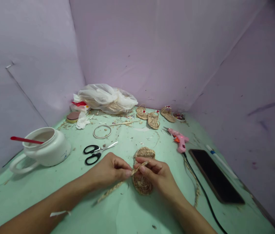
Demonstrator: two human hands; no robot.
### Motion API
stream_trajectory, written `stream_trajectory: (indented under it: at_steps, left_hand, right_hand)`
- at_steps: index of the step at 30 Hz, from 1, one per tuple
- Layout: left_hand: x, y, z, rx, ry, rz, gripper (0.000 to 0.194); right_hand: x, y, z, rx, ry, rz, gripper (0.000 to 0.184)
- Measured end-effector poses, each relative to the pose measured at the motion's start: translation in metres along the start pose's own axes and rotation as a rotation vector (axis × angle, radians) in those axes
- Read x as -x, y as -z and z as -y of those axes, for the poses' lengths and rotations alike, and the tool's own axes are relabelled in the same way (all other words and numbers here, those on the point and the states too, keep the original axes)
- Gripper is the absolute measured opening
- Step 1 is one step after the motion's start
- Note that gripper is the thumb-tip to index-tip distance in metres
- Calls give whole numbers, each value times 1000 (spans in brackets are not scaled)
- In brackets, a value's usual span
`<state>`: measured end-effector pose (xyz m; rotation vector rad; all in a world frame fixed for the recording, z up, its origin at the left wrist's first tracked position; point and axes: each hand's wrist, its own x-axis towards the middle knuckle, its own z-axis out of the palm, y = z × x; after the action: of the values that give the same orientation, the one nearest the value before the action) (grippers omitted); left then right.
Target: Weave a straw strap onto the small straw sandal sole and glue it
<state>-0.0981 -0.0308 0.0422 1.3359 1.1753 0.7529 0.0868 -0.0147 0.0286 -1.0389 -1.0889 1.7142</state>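
Between my two hands a braided straw cord [113,189] is stretched, its loose end slanting down to the left. My left hand [113,167] pinches the cord between thumb and fingers. The fingertips of my right hand [155,170] close on the cord's other part, just above a woven straw sole [143,186]. This sole, oval and coiled, lies flat on the table under the right fingers, which hide its middle. Left of it lie scissors [98,153] with black handles, blades apart.
A white pot [54,151] with a red stick [26,140] stands left. Small straw sandals [153,122], a plastic bag [105,97] and a metal ring [102,131] lie behind. On the right are a pink glue gun [181,143] with black cable, a phone [215,175] and a pen [221,161].
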Motion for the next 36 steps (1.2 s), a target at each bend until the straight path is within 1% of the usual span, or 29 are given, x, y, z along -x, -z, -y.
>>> stream_trajectory:
  at_steps: [2, 3, 8, 9, 13, 17, 18, 20, 22, 23, 24, 26, 28, 30, 32, 34, 36]
  left_hand:
    - [-1, -9, 1, 34, 58, 70, 23]
    - [-1, -13, 1, 51, 70, 79, 24]
    - [1, -21, 0, 81, 73, -43, 18]
    - [1, -21, 0, 80, 82, -53, 18]
    - [0, -22, 1, 70, 107, -66, 19]
    - [1, -26, 4, -23, 107, -89, 16]
    - [1, -26, 5, -36, 92, -69, 16]
    - [2, -27, 6, -31, 20, 10, 16]
    - [2, -27, 6, -21, -100, 90, 17]
    - [2, -26, 6, -26, -164, 112, 17]
    - [2, -25, 6, -43, -219, 116, 18]
    - [0, -21, 5, -105, -293, 89, 16]
    - [-2, -17, 2, -177, -311, 56, 14]
    - [-4, -12, -1, -243, -298, 41, 15]
    - [-5, -10, -4, -290, -278, 55, 15]
    - [-5, -9, -6, -311, -236, 80, 14]
    - [-5, -9, -7, -317, -143, 99, 14]
  right_hand:
    - [1, -3, -4, -58, -40, 21, 30]
    - [2, -4, -6, -89, -54, 23, 32]
    - [2, -7, -10, -220, -122, 10, 44]
    - [2, -7, -11, -231, -140, 12, 44]
    - [2, -7, -12, -162, -172, -6, 31]
    - [4, -7, -13, -174, -200, -56, 30]
    - [4, -7, -14, -199, -218, -39, 29]
    - [6, -8, -14, -263, -253, 26, 29]
    - [7, -9, -13, -318, -303, 105, 29]
    - [7, -9, -13, -343, -332, 138, 29]
    - [7, -8, -12, -367, -357, 164, 28]
    - [6, -5, -9, -399, -387, 184, 27]
    - [5, -2, -4, -401, -339, 145, 24]
    - [4, 1, 2, -368, -225, 52, 24]
    - [4, 3, 7, -344, -114, -51, 25]
    - [3, 3, 10, -337, -70, -112, 25]
    - [2, 3, 10, -341, -67, -133, 24]
